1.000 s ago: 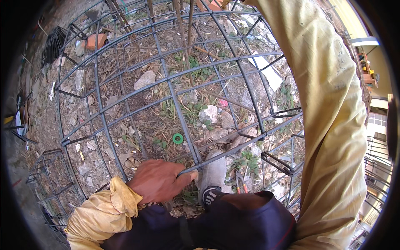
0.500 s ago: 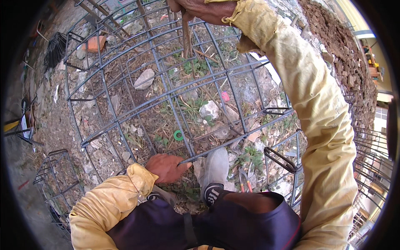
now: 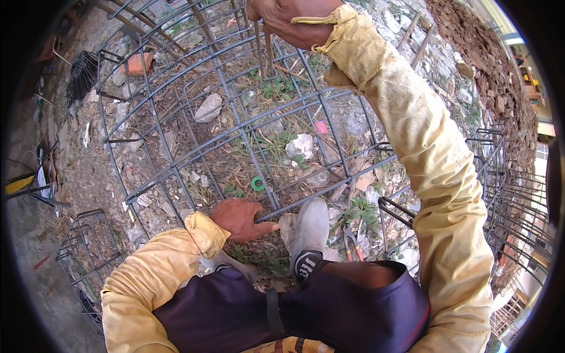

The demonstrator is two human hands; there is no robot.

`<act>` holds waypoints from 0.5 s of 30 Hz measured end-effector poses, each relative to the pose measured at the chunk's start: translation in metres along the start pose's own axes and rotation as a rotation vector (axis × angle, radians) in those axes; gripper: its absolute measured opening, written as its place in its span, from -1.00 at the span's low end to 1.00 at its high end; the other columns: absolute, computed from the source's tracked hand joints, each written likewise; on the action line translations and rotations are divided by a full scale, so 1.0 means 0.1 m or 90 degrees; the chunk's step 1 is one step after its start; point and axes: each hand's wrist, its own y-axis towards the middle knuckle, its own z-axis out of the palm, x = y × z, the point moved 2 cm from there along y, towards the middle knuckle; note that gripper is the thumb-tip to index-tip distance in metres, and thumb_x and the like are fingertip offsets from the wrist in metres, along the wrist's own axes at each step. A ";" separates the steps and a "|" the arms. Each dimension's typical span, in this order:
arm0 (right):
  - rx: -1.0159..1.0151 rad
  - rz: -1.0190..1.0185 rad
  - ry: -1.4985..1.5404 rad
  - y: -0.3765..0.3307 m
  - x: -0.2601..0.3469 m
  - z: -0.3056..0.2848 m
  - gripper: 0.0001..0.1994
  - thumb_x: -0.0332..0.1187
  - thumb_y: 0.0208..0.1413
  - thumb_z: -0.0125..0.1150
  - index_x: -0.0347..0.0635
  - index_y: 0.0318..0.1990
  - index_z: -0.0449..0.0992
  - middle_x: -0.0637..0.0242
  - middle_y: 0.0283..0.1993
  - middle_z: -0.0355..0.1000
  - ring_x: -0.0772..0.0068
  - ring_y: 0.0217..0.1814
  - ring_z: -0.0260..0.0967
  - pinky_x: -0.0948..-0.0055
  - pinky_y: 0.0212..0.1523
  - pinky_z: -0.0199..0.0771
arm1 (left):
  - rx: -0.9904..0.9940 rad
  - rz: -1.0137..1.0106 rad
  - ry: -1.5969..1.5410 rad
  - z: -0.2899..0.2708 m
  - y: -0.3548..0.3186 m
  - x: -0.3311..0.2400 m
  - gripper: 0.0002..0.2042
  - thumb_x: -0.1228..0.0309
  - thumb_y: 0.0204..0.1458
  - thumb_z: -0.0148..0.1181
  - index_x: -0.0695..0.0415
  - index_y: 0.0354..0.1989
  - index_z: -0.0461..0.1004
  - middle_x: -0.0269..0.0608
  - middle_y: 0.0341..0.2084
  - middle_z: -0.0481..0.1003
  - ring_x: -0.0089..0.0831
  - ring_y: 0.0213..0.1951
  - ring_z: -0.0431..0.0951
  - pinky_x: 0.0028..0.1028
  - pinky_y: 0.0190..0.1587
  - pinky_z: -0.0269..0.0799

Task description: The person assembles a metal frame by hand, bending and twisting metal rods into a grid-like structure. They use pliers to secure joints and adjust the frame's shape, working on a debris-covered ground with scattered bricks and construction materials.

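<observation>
Outdoors, on rough brown ground (image 3: 70, 159) littered with pale stones (image 3: 209, 109) and green weeds (image 3: 359, 216), bounded at far right by 1 heap of reddish-brown soil (image 3: 500, 88). Bending over 1 steel-bar cage (image 3: 175, 169), spread across the middle. At its near edge with left hand (image 3: 238, 220), thumb parted from bent fingers; cannot tell about any closing around the bar. Stretched to its far side with right hand (image 3: 300, 22), fingers bent, partly out of view; cannot tell about any grip. Visible through or around the bars: 1 green ring (image 3: 253, 184), near middle; 1 pink scrap (image 3: 321, 126), farther off; 1 orange brick piece (image 3: 138, 63), far left; 1 pair of pliers (image 3: 358, 253), near right. Wearing 2 grey shoes (image 3: 312, 226).
</observation>
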 end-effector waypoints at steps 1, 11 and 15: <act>-0.022 0.002 -0.002 -0.02 0.04 -0.01 -0.80 -0.39 0.14 -0.07 -0.34 -0.16 0.30 -0.05 -0.48 0.39 -0.11 -0.40 0.40 0.08 -0.33 0.37 | 0.011 -0.009 0.002 -0.05 -0.02 0.02 -0.33 -0.28 -0.03 0.01 0.23 -0.32 0.50 0.13 -0.39 0.52 0.05 -0.23 0.53 -0.08 -0.15 0.39; -0.036 -0.002 0.069 -0.10 0.00 -0.12 -0.85 -0.40 0.16 -0.09 -0.30 -0.22 0.30 -0.01 -0.47 0.37 -0.05 -0.41 0.37 0.11 -0.37 0.35 | 0.067 -0.071 -0.175 -0.68 -0.40 0.48 -0.58 0.06 0.08 0.14 0.25 -0.21 0.48 0.06 -0.33 0.50 -0.11 -0.24 0.51 -0.21 -0.16 0.39; 0.005 0.030 0.049 -0.09 0.07 -0.11 -0.84 -0.40 0.16 -0.09 -0.31 -0.20 0.30 -0.05 -0.45 0.37 -0.07 -0.38 0.37 0.09 -0.35 0.34 | 0.022 -0.036 -0.007 -0.21 -0.23 0.54 -0.67 0.16 0.14 0.02 0.21 -0.20 0.50 0.00 -0.34 0.52 -0.12 -0.23 0.52 -0.19 -0.14 0.38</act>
